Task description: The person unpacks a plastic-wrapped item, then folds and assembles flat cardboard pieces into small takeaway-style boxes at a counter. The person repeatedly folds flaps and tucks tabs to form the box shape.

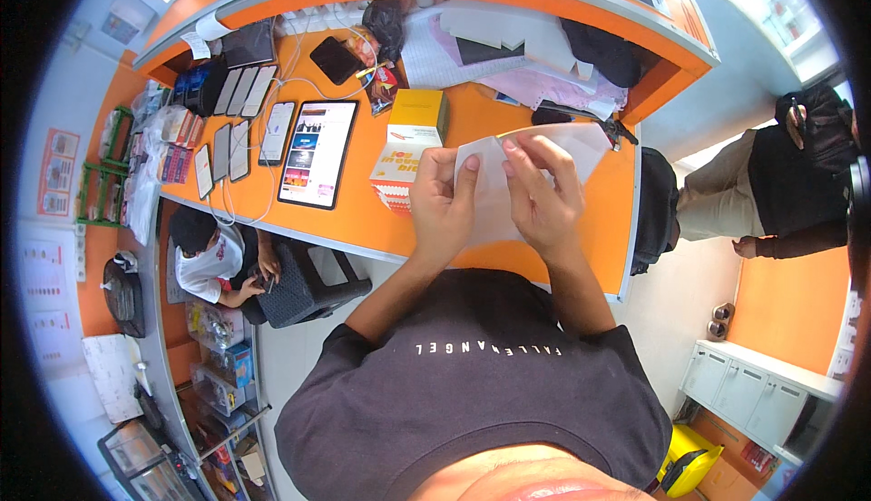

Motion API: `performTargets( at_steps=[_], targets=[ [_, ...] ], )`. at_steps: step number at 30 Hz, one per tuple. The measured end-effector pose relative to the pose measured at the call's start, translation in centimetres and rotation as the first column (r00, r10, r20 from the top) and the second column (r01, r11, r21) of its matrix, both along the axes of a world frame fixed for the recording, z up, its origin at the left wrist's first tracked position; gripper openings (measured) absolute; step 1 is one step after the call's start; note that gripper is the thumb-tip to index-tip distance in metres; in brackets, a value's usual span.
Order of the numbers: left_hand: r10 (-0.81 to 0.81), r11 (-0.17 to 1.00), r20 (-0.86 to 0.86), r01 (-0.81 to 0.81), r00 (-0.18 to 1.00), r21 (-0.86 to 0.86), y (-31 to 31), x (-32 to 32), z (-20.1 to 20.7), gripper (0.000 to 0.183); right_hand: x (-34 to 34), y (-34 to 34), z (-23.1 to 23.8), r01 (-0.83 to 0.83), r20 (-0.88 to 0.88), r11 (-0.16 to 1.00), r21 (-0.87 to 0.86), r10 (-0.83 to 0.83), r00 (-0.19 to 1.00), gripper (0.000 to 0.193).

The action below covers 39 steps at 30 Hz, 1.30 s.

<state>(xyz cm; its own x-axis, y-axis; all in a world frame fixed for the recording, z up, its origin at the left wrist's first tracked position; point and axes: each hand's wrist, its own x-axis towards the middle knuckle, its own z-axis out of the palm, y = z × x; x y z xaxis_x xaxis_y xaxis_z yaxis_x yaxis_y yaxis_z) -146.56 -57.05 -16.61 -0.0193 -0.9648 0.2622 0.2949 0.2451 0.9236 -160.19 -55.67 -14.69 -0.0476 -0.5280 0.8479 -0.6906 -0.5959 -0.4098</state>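
My left hand (445, 200) pinches the left edge of a thin, whitish, see-through sheet (492, 194) between thumb and fingers. The thumb and fingertips of my right hand (546, 191) are closed on the same sheet near its top edge. The sheet hangs between both hands above the orange counter and spreads out past the right hand; whether it is one layer or a bag, I cannot tell. Just left of my left hand stands a yellow and white cardboard box (417, 120). A red and white patterned carton (392, 175) sits below it, partly hidden by that hand.
On the orange counter (358, 220) lie a lit tablet (316, 154), several phones with white cables, and a black phone (335, 60). Papers (490, 48) fill the shelf behind. One person (213, 261) sits at the left; another (762, 170) stands at the right.
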Motion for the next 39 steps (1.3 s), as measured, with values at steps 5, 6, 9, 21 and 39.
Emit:
performTargets(
  at_steps=[5, 6, 9, 21, 39],
  targets=[
    [-0.019, 1.000, -0.155, 0.016, 0.988, -0.014, 0.2, 0.4, 0.7, 0.014, 1.3, 0.5, 0.2, -0.085, 0.126, 0.996, 0.015, 0.082, 0.989, 0.023],
    [-0.022, 0.999, -0.199, 0.016, 0.980, -0.033, 0.3, 0.5, 0.7, 0.014, 1.3, 0.4, 0.1, -0.082, 0.148, 0.997, 0.008, 0.080, 0.986, 0.022],
    [0.068, 0.986, -0.031, -0.072, 0.997, -0.148, 1.0, -0.1, 2.9, 0.008, 1.4, 0.5, -0.6, -0.109, 0.283, 0.993, 0.034, 0.095, 0.954, 0.020],
    [0.104, 0.946, 0.256, -0.016, 0.961, -0.325, 0.8, 1.5, 3.1, 0.013, 1.8, 2.4, -0.5, -0.476, 0.708, 0.846, 0.239, 0.183, 0.682, 0.020],
    [0.081, 0.982, 0.360, -0.013, 0.929, -0.189, 1.6, 2.3, 3.6, 0.007, 1.3, 3.1, -1.7, -0.630, 0.784, 0.740, 0.235, 0.239, 0.573, 0.025]
  ],
)
